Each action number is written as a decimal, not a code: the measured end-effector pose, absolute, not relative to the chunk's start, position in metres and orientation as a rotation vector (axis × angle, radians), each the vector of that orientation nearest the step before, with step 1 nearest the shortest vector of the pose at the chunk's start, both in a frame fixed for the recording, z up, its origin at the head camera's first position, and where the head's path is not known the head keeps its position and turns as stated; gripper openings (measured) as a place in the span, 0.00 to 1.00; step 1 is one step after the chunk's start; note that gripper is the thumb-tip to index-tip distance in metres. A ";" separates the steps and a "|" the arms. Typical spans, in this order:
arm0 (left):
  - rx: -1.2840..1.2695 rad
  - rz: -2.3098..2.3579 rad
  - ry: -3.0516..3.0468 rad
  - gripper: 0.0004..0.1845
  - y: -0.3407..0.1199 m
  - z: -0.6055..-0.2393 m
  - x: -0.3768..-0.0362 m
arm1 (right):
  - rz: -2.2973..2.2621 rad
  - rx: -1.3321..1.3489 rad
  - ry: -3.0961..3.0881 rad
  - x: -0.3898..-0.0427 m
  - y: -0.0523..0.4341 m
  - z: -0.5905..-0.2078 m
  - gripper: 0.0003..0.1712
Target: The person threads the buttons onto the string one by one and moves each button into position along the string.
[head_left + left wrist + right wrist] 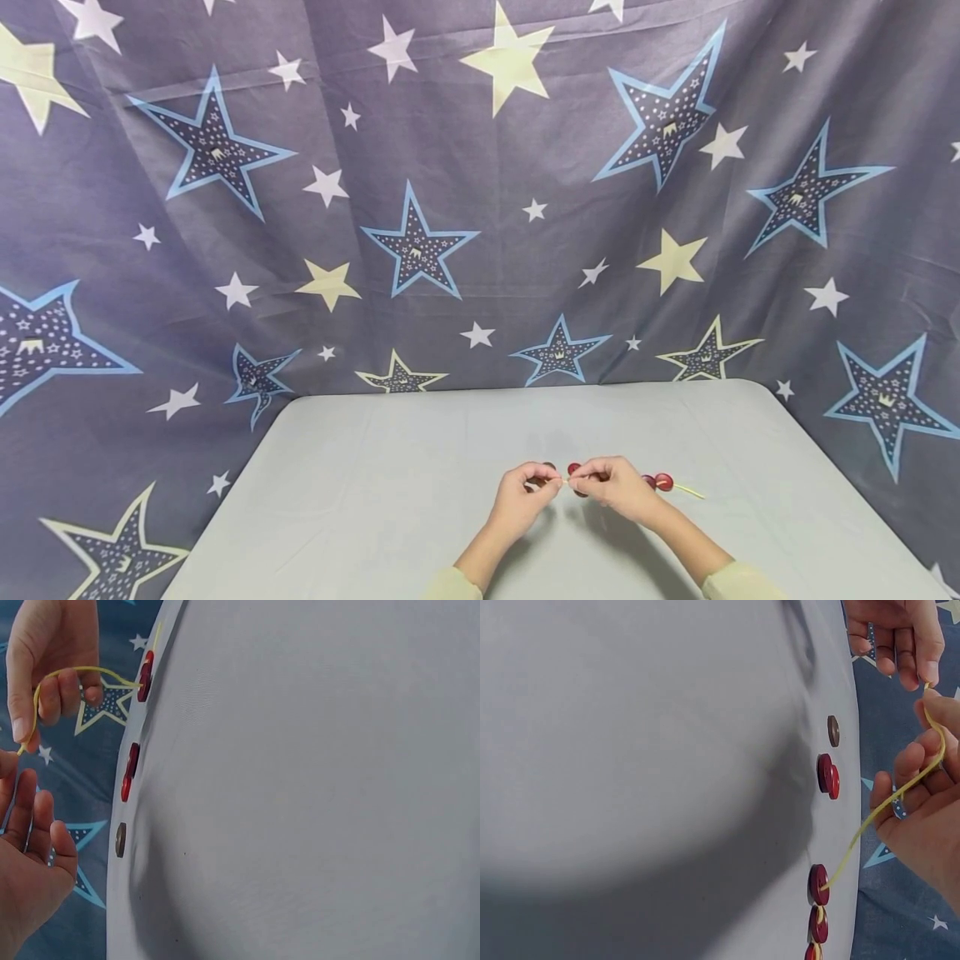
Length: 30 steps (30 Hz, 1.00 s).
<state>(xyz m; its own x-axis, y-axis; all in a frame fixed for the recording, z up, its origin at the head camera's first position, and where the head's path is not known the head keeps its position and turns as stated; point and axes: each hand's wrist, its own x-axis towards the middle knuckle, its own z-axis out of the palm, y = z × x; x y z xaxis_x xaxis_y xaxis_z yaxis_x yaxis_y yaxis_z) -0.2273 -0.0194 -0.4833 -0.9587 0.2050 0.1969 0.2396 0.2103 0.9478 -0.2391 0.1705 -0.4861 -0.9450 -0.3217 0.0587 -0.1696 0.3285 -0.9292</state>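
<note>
Two hands meet just above a grey table, near its middle, and share a thin yellow cord. The right hand has its thumb and forefinger closed on the cord close to its free end, with the other fingers curled loosely beneath; the cord passes over them in an arc. The left hand comes up to that same end. In the head view its fingertips look pinched at the tip, but the wrist views do not show clearly whether they actually grip it, and the rest of its fingers lie only lightly bent.

From the right hand the cord drops to the table and runs through a row of red buttons lying on the cloth, its tail trailing past them to the right. Between the hands and the table, two more red buttons lie loose, touching each other, and a brown button sits just beside them, unthreaded. Behind the table hangs a star-printed cloth.
</note>
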 end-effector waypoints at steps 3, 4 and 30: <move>-0.439 -1.906 -2.420 0.05 -0.018 -0.499 -0.237 | -1.655 -0.453 2.462 -0.240 0.172 -0.488 0.13; -0.441 -1.911 -2.415 0.05 -0.018 -0.504 -0.240 | -1.647 -0.451 2.469 -0.240 0.173 -0.487 0.14; -0.561 -1.429 -2.689 0.16 -0.009 -0.508 -0.255 | -1.641 -0.428 2.527 -0.242 0.198 -0.486 0.16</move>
<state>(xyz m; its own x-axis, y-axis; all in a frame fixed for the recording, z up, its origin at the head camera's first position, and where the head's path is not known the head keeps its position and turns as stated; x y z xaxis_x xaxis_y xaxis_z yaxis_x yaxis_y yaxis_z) -0.2553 -0.0091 -0.5076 -0.9334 0.2936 0.2062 0.3352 0.5086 0.7931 -0.2419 0.1979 -0.4865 -0.9557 -0.2861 0.0695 -0.1798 0.3804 -0.9072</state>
